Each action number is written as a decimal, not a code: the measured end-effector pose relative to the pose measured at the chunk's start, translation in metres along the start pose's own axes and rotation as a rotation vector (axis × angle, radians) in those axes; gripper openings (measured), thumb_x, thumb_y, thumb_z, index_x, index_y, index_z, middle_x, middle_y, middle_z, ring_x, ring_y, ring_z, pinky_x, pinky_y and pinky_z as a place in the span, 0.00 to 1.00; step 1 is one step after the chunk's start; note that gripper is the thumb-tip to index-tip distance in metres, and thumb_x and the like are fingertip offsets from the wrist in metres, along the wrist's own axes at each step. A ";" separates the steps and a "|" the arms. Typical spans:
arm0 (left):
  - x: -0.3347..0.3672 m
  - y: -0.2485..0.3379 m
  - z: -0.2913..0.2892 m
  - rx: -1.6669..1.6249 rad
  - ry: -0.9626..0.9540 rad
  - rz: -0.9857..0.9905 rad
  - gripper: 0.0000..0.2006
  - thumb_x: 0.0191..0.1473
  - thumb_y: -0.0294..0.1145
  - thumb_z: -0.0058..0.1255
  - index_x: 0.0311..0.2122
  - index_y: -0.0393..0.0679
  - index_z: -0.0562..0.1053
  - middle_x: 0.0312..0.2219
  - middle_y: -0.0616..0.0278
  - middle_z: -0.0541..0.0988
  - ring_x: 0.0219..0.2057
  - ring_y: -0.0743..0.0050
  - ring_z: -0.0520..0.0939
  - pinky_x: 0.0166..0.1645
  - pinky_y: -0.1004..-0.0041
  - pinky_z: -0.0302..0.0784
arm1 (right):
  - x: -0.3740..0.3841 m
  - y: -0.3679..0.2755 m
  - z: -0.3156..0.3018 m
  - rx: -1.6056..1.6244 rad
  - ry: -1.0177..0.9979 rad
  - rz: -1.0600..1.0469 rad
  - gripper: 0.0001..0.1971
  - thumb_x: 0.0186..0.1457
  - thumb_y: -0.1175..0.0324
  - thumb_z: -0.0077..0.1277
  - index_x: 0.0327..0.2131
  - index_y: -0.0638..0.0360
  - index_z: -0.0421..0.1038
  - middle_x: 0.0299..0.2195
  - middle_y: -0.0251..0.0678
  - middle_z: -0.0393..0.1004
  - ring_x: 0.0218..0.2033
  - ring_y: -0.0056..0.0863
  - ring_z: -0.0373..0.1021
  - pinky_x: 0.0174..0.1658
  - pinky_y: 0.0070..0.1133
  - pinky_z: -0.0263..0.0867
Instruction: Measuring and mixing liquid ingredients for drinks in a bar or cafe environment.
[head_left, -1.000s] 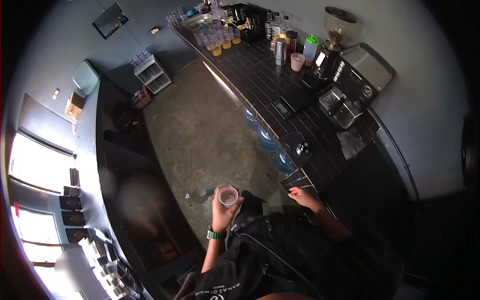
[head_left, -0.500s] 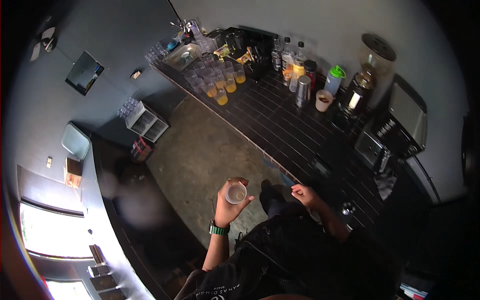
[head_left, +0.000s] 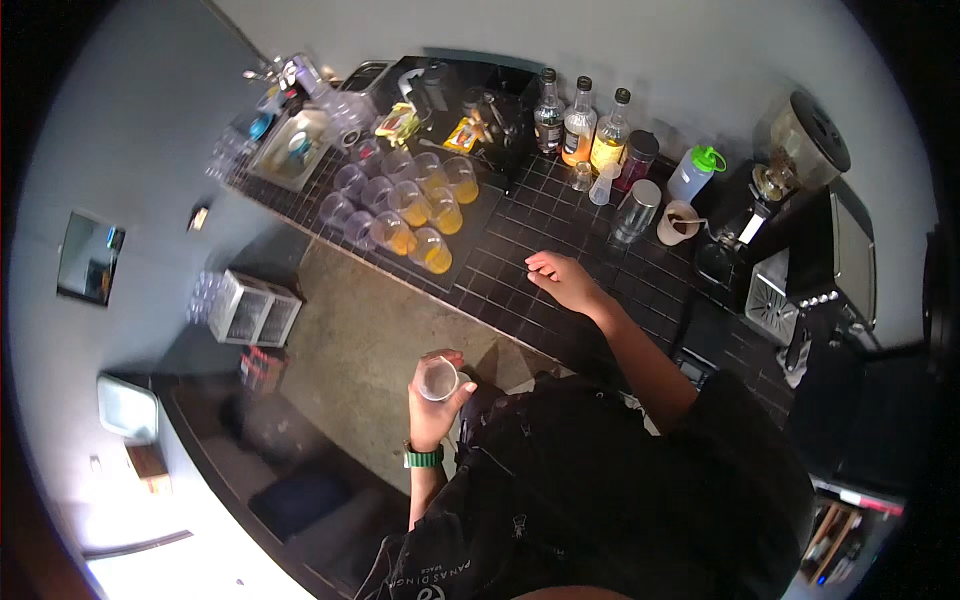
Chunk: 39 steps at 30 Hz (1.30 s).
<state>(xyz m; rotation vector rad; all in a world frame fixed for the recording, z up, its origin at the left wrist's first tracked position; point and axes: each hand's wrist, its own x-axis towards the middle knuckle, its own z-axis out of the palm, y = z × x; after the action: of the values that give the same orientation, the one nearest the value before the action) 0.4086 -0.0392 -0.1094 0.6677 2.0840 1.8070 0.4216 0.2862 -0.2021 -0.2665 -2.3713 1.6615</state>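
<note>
My left hand (head_left: 429, 422) is wrapped round a translucent plastic cup (head_left: 439, 380), held above the floor just off the counter's front edge; its mouth faces up. My right hand (head_left: 566, 281) reaches out over the dark tiled counter (head_left: 530, 318). Its fingers are loosely stretched toward the left, and I see nothing in them. To the left of that hand stand several clear plastic cups (head_left: 431, 251) in rows on a dark mat. Those toward the right hold an orange-yellow liquid at the bottom.
Along the wall stand syrup bottles (head_left: 578, 136), a metal shaker (head_left: 636, 213), a white cup (head_left: 679, 223), a green-capped squeeze bottle (head_left: 696, 174) and a coffee grinder (head_left: 800, 150). An espresso machine (head_left: 840, 270) is at the right. A sink (head_left: 290, 150) lies at the far left.
My right hand has moved forward and left, from the counter's near edge to over the tiles. The left hand still holds its cup. The view has turned and come nearer the cup rows.
</note>
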 end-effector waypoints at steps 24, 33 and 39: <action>0.287 -0.013 -0.137 0.018 -0.626 0.288 0.24 0.41 0.26 0.72 0.44 0.38 0.72 0.41 0.55 0.80 0.43 0.64 0.82 0.48 0.67 0.77 | 0.163 -0.028 -0.145 -0.860 1.037 0.178 0.27 0.48 0.67 0.61 0.52 0.61 0.66 0.47 0.55 0.71 0.49 0.55 0.69 0.52 0.40 0.67; 0.285 -0.021 -0.110 -0.015 -0.519 0.167 0.21 0.42 0.21 0.70 0.42 0.38 0.72 0.44 0.56 0.79 0.44 0.66 0.81 0.50 0.67 0.76 | 0.184 0.023 -0.242 -0.633 0.714 0.419 0.46 0.39 0.45 0.68 0.60 0.56 0.65 0.58 0.54 0.68 0.59 0.49 0.65 0.61 0.36 0.62; 0.289 -0.013 -0.079 -0.031 -0.519 0.118 0.22 0.42 0.21 0.70 0.43 0.38 0.72 0.41 0.57 0.78 0.44 0.65 0.80 0.51 0.66 0.76 | 0.204 0.027 -0.234 -0.669 0.700 0.396 0.42 0.43 0.35 0.61 0.55 0.56 0.73 0.53 0.47 0.74 0.56 0.42 0.69 0.59 0.37 0.61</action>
<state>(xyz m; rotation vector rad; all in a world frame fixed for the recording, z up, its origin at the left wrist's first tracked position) 0.1218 0.0449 -0.0879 1.1311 1.6948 1.5077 0.2952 0.5624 -0.1327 -1.2595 -2.2678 0.6161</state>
